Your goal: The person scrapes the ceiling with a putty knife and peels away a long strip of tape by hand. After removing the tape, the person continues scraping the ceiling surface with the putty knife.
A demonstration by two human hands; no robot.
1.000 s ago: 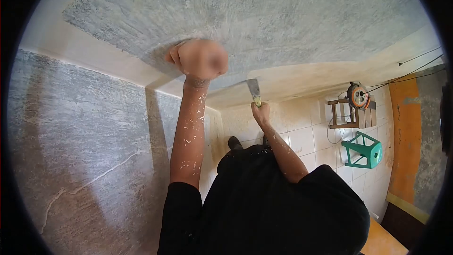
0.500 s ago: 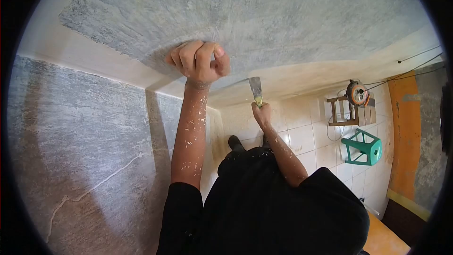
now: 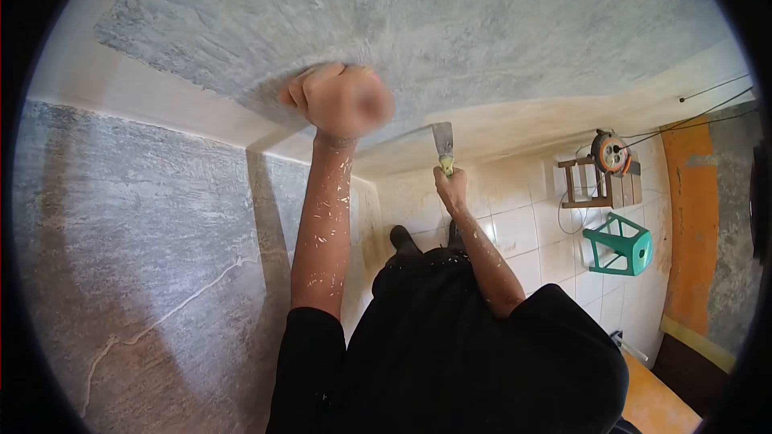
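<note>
My left hand (image 3: 338, 100) is curled into a loose fist against the grey, scraped wall (image 3: 482, 32). Its thumb side is blurred, and no object shows in it. Lower and to the right, my right hand (image 3: 452, 189) grips a putty knife (image 3: 443, 141) by its yellow-green handle. The flat metal blade points up at the wall, its tip near the border between the grey area and the pale lower band (image 3: 515, 124). Small white flakes stick to both forearms.
A green plastic stool (image 3: 623, 247) lies on its side on the tiled floor (image 3: 515, 233). Beside it, a cable reel (image 3: 611, 154) rests on a wooden stool (image 3: 575, 185), cords trailing rightward. Another grey wall (image 3: 161, 233) meets mine at the left. An orange panel (image 3: 689, 217) stands far right.
My right hand has shifted slightly right and up with the putty knife, whose blade has turned a little more upright. My left hand stays on the wall, nearly unmoved.
</note>
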